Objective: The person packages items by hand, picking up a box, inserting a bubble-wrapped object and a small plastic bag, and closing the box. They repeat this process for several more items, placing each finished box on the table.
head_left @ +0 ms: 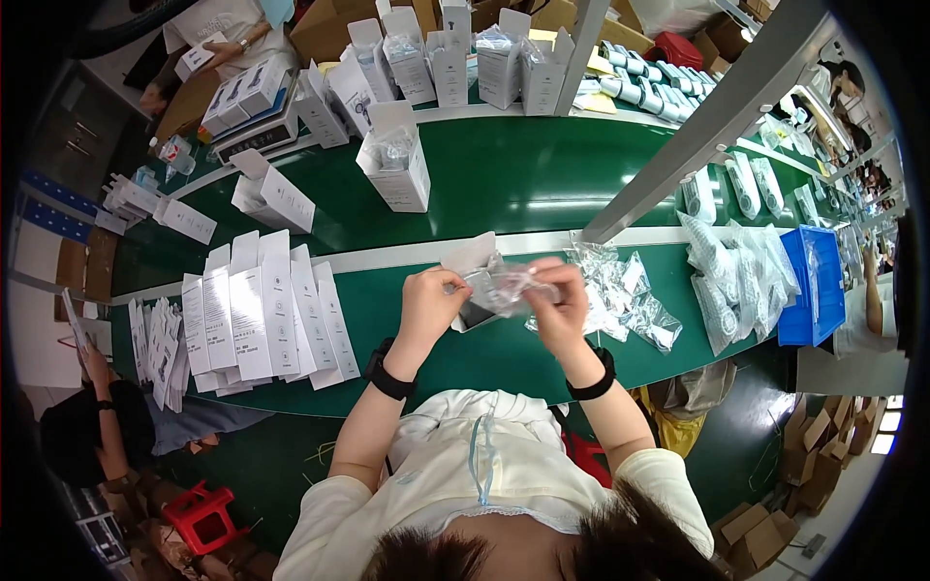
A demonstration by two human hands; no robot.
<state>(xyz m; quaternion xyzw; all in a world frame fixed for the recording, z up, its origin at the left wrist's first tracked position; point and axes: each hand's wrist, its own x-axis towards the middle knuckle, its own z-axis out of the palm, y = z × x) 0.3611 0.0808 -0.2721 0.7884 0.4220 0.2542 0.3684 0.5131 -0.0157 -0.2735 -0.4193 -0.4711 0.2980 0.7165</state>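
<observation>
Dark hair (542, 552) and my pale shirt (484, 465) fill the bottom of the view, and both my forearms rise from there over the green tabletop (504, 174). Each wrist wears a black band. My left hand (431, 300) is closed, its fingertips pinching the edge of a clear plastic bag (513, 286) with a small item inside. My right hand (562, 305) is closed too, gripping the other end of that same bag. I hold the bag above the near strip of the tabletop, right in front of a small open white box (472, 261) whose flap stands up behind my left fingers.

Just to the right of my right hand lies a heap of similar clear bags (630, 295). Further right sits a blue bin (812, 286) with larger wrapped white pieces beside it. To my left, a row of flat white cartons (257, 320) lies overlapped near the edge. More open white boxes (397, 169) stand on the far strip. Another person's hand holds a white box at the top left corner (208, 53).
</observation>
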